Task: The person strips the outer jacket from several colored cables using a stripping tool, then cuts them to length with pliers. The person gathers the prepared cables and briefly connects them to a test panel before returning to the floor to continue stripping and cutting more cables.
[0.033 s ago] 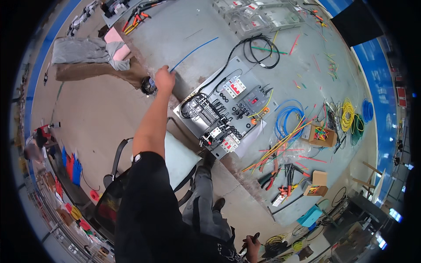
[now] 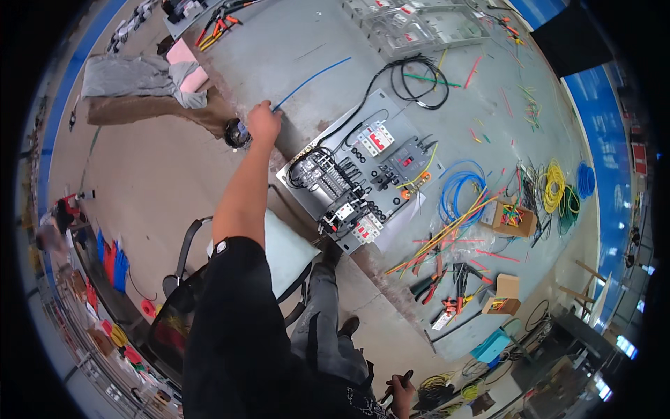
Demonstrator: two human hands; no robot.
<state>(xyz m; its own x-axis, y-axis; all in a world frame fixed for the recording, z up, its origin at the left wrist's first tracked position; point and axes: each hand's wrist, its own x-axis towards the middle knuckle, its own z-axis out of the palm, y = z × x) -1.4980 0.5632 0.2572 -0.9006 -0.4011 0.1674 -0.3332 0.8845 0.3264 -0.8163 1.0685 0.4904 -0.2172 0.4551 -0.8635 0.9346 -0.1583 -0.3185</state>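
Note:
My left hand (image 2: 264, 124) is closed on one end of a blue wire (image 2: 313, 82) at the table's edge. The wire's other end curves up and right over the grey table (image 2: 293, 52). Low in the view, my right hand (image 2: 401, 397) grips a dark-handled hand tool (image 2: 405, 379) whose kind I cannot make out. Right of my left hand lies a metal mounting plate (image 2: 389, 106) with circuit breakers (image 2: 377, 140), a grey moulded-case breaker (image 2: 408, 160), a terminal block row (image 2: 333, 183) and black wiring.
Coiled blue wire (image 2: 457, 199), a cardboard box (image 2: 506, 222) of coloured pieces and a crimping tool (image 2: 460, 283) lie on the table's right. Clear enclosures (image 2: 401, 31) stand at the far edge. A chair (image 2: 293, 255) is beside me; another person (image 2: 52, 234) is at far left.

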